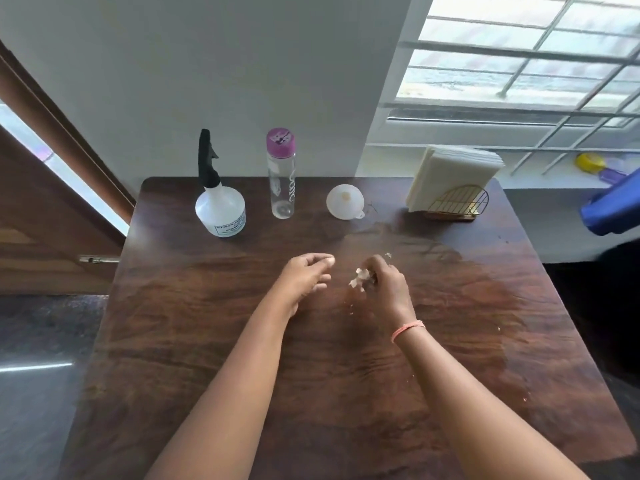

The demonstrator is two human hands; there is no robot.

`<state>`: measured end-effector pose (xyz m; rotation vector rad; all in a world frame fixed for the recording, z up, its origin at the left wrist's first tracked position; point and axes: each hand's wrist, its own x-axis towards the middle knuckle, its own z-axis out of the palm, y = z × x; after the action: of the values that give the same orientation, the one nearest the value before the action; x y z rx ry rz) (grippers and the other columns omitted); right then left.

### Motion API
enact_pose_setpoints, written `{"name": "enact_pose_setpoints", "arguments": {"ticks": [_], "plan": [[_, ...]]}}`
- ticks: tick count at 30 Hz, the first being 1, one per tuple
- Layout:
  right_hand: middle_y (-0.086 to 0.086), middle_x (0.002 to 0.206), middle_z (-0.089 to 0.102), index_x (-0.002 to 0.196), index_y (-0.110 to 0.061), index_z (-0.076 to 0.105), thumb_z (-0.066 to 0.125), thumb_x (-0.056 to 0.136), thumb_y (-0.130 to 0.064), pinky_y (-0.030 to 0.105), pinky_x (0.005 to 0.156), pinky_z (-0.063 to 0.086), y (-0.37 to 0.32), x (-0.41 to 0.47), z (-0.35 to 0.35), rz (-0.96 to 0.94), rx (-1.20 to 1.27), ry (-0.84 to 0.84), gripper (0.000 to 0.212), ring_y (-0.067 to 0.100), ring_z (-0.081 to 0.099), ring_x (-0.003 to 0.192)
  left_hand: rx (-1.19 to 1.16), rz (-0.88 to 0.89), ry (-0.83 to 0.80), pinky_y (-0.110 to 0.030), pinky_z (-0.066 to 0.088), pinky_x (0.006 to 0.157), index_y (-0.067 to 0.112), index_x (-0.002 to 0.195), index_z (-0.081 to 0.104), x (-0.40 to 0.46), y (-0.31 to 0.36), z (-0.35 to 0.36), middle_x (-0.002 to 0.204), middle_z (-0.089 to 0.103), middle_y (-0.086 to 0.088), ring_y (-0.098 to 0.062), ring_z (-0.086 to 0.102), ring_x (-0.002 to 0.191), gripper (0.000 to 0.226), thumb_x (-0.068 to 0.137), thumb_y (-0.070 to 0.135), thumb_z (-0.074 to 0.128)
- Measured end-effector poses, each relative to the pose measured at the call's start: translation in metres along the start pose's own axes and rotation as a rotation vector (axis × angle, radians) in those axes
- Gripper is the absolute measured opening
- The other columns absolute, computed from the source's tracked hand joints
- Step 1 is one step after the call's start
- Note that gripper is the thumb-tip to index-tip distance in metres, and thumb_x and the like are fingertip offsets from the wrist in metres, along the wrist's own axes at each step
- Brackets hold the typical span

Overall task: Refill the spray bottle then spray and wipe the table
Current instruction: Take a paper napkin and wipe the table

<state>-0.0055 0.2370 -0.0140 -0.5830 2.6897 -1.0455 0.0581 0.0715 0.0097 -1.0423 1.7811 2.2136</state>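
- Two hands work over the middle of the wooden worktop. The right hand has its grip closed on a small, wet, shredded wad of tissue; the left hand is loosely curled, its fingertips pinched together, and I cannot tell if it holds a crumb of paper or nothing.
- The spray bottle stands upright at the far left of the worktop with its black trigger head on. Just beside it stands the clear water bottle with a purple cap, which looks nearly empty. The white funnel lies further right, and the napkin holder with its stack of napkins is at the far right.
- A dark wet patch covers the right part of the worktop, so I judge that the spraying is done and the wiping is in progress.
- Risk one: the tissue is falling apart. Small white bits already lie near the right hand and toward the right edge. More rubbing with this wad probably spreads more crumbs instead of cleaning.
- Risk two: the wad is too small and too wet to dry the patch, so streaks may remain. A fresh napkin seems needed.
- Risk three: reaching to the holder with a wet hand may dampen the stack, and a wide sweep to the far side could knock over the tall water bottle or push the funnel.
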Motion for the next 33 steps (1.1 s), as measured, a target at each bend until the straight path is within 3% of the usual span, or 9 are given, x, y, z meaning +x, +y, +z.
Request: {"name": "enact_pose_setpoints", "arguments": {"ticks": [2,4,8,11,15,19,23,30,33], "plan": [[0.002,0.089,0.067,0.090,-0.015,0.065,0.061,0.077,0.002,0.030,0.069,0.046,0.001,0.002,0.008,-0.054,-0.093,0.025,0.022,0.025,0.061,0.086,-0.048,0.012,0.076,-0.033,0.056,0.089,0.011,0.112,0.067,0.003,-0.001,-0.006,0.108,0.067,-0.004,-0.022,0.067,0.105,0.020,0.096,0.021,0.061],[0.002,0.104,0.065,0.096,-0.011,0.071,0.056,0.079,0.006,0.032,0.078,0.050,-0.003,0.002,0.018,-0.074,-0.175,-0.022,0.027,0.025,0.060,0.098,-0.076,0.021,0.113,-0.031,0.056,0.086,0.011,0.111,0.066,0.007,-0.004,-0.012,0.104,0.067,-0.003,-0.022,0.067,0.104,0.019,0.096,0.021,0.060],[0.001,0.118,0.055,0.103,-0.008,0.066,0.058,0.081,-0.012,0.038,0.082,0.053,-0.005,-0.015,0.031,-0.177,-0.332,-0.147,0.023,0.024,0.050,0.110,-0.114,0.032,0.155,-0.032,0.057,0.086,0.014,0.107,0.066,0.012,-0.009,-0.019,0.102,0.065,0.000,-0.022,0.065,0.106,0.015,0.095,0.024,0.061],[-0.002,0.126,0.053,0.110,-0.011,0.066,0.054,0.090,-0.011,0.038,0.084,0.053,0.001,-0.025,0.027,-0.211,-0.387,-0.212,0.023,0.021,0.046,0.116,-0.147,0.044,0.184,-0.032,0.056,0.087,0.015,0.105,0.065,0.014,-0.011,-0.017,0.100,0.064,0.001,-0.021,0.064,0.105,0.013,0.095,0.023,0.061],[-0.004,0.115,0.060,0.105,-0.015,0.067,0.055,0.092,-0.007,0.041,0.075,0.056,0.012,-0.043,0.020,-0.282,-0.407,-0.221,0.020,0.023,0.052,0.106,-0.181,0.046,0.174,-0.034,0.056,0.089,0.015,0.104,0.065,0.014,-0.012,-0.006,0.098,0.063,0.002,-0.022,0.063,0.105,0.011,0.095,0.022,0.061],[-0.008,0.112,0.061,0.123,-0.023,0.057,0.056,0.086,0.001,0.039,0.073,0.055,0.018,-0.051,0.019,-0.256,-0.426,-0.233,0.044,0.020,0.052,0.102,-0.186,0.049,0.166,-0.033,0.056,0.088,0.017,0.100,0.065,0.014,-0.013,0.002,0.102,0.063,0.000,-0.021,0.063,0.104,0.008,0.095,0.022,0.061],[-0.007,0.107,0.065,0.109,-0.021,0.068,0.059,0.089,-0.005,0.034,0.074,0.054,0.020,-0.047,0.015,-0.318,-0.421,-0.258,0.027,0.021,0.056,0.094,-0.188,0.059,0.187,-0.033,0.056,0.087,0.017,0.100,0.065,0.014,-0.012,0.007,0.098,0.062,0.000,-0.020,0.063,0.101,0.008,0.094,0.023,0.062],[-0.006,0.104,0.065,0.097,-0.019,0.072,0.054,0.081,-0.001,0.032,0.081,0.049,0.021,-0.046,0.000,-0.252,-0.439,-0.369,0.031,0.021,0.056,0.099,-0.180,0.067,0.247,-0.034,0.054,0.089,0.016,0.099,0.065,0.010,-0.004,0.027,0.096,0.059,-0.002,-0.017,0.057,0.094,0.008,0.094,0.021,0.061],[-0.001,0.099,0.067,0.089,-0.017,0.074,0.054,0.076,0.000,0.029,0.079,0.048,0.018,-0.043,-0.014,-0.248,-0.487,-0.518,0.029,0.024,0.062,0.095,-0.160,0.071,0.267,-0.035,0.054,0.092,0.018,0.099,0.066,0.008,0.004,0.038,0.095,0.060,-0.001,-0.014,0.057,0.092,0.008,0.094,0.023,0.062]]}}
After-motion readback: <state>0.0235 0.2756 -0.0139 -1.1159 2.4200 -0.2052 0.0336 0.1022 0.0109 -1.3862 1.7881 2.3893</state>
